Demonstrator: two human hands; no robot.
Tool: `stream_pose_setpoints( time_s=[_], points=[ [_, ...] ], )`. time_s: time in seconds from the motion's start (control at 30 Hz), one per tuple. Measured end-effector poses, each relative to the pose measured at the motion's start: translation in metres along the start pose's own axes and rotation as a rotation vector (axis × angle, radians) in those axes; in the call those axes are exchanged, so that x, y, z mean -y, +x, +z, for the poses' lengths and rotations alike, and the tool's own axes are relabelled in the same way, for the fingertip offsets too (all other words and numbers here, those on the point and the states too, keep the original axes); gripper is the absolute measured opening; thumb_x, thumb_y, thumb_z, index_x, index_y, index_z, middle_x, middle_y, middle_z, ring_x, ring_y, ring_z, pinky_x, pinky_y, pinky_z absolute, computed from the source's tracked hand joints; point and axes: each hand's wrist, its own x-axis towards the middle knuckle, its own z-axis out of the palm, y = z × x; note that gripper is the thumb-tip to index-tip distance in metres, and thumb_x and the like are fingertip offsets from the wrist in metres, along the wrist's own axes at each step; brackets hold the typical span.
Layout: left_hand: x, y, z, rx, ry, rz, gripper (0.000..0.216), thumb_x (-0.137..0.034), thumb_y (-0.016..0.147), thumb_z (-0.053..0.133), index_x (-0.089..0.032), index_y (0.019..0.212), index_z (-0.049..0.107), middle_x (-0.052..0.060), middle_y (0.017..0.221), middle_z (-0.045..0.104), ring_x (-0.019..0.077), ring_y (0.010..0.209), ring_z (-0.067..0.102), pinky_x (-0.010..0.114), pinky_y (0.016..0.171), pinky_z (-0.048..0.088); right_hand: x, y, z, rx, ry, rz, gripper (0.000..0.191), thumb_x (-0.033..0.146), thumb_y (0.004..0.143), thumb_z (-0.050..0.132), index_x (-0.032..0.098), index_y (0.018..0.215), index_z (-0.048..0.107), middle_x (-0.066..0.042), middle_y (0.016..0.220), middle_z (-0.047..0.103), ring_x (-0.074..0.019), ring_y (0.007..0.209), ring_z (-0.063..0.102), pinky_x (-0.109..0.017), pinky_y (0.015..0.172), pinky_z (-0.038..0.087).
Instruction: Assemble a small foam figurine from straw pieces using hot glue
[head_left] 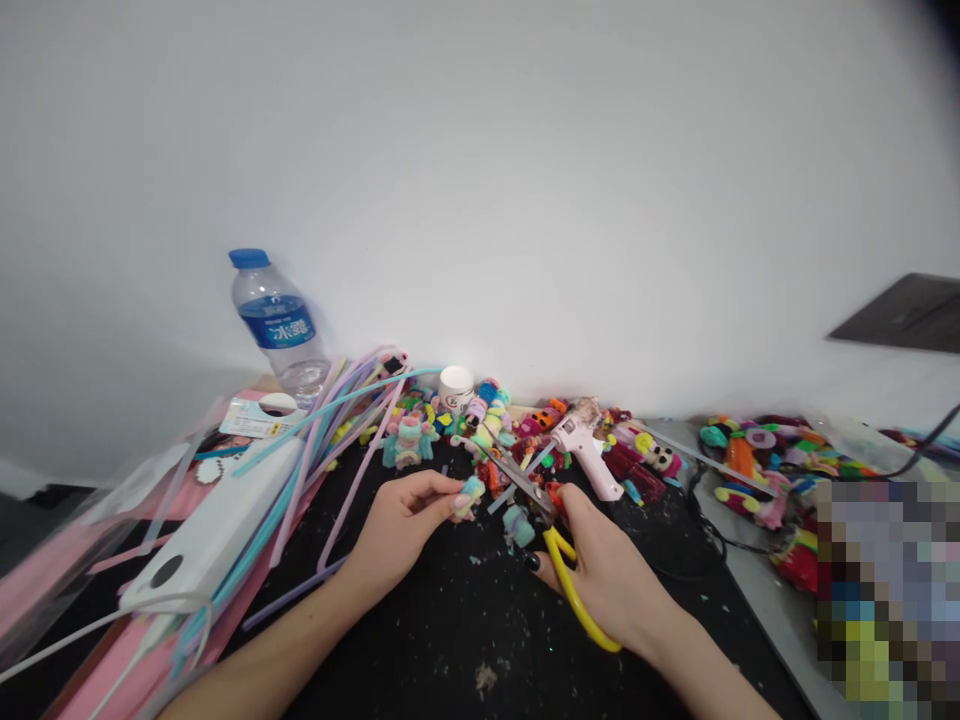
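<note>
My left hand (397,530) pinches a small fuzzy piece (472,490) in pale blue and yellow between thumb and fingertips. In my right hand (611,570) is a pair of scissors (576,600) with yellow handles. Their blades stand apart and point up and left, to the right of the fuzzy piece and not touching it. A pale blue fuzzy lump (518,525) lies on the black mat (442,620) beside the scissors. Behind my left hand sits a pastel fuzzy figure (410,440). Past the scissors rests a pale pink glue gun (587,450).
Long pastel pipe cleaners (315,430) lie at the left, near a white card holder (210,530) and a leaning water bottle (276,325). A white paper cup (456,387) stands by the wall. Colourful fuzzy figures (742,460) heap up right, beside a black cable (705,520).
</note>
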Motion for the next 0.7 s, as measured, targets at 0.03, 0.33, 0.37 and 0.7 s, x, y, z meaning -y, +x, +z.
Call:
stream_pose_setpoints(
  time_s=[0.03, 0.33, 0.37, 0.7],
  points=[
    [-0.0003, 0.0, 0.0003, 0.002, -0.004, 0.002, 0.009, -0.023, 0.071, 0.067, -0.015, 0.075, 0.068, 0.002, 0.064, 0.069, 0.0152, 0.062, 0.062, 0.025, 0.064, 0.048, 0.0011, -0.0005, -0.0004, 0.007, -0.008, -0.013, 0.027, 0.033, 0.071, 0.057, 0.022, 0.083, 0.036, 0.0, 0.083, 0.052, -0.0168, 0.068, 0.047, -0.027, 0.061, 0.034],
    [-0.0045, 0.0003, 0.0013, 0.059, -0.001, 0.01, 0.007, -0.018, 0.072, 0.065, -0.015, 0.067, 0.068, 0.002, 0.062, 0.068, 0.0144, 0.061, 0.062, 0.023, 0.063, 0.049, 0.0055, 0.0, -0.0017, 0.038, -0.044, -0.046, 0.029, 0.035, 0.066, 0.067, 0.022, 0.073, 0.041, 0.002, 0.078, 0.054, -0.0152, 0.066, 0.046, -0.025, 0.058, 0.03],
    [-0.0043, 0.0001, 0.001, 0.062, 0.001, 0.009, 0.007, -0.019, 0.071, 0.066, -0.015, 0.066, 0.068, 0.001, 0.062, 0.068, 0.0143, 0.061, 0.062, 0.023, 0.062, 0.049, 0.0048, 0.0003, -0.0019, 0.037, -0.041, -0.047, 0.03, 0.035, 0.066, 0.067, 0.022, 0.072, 0.041, 0.002, 0.077, 0.054, -0.015, 0.065, 0.046, -0.024, 0.058, 0.03],
    [0.0003, 0.0013, -0.0001, 0.08, 0.0, -0.002, 0.01, -0.023, 0.072, 0.066, -0.014, 0.07, 0.069, 0.002, 0.062, 0.069, 0.0151, 0.06, 0.062, 0.025, 0.061, 0.049, -0.0004, 0.001, -0.0001, 0.018, -0.034, -0.067, 0.033, 0.035, 0.067, 0.067, 0.021, 0.063, 0.037, 0.004, 0.066, 0.049, -0.0118, 0.057, 0.037, -0.022, 0.052, 0.025]
  ],
)
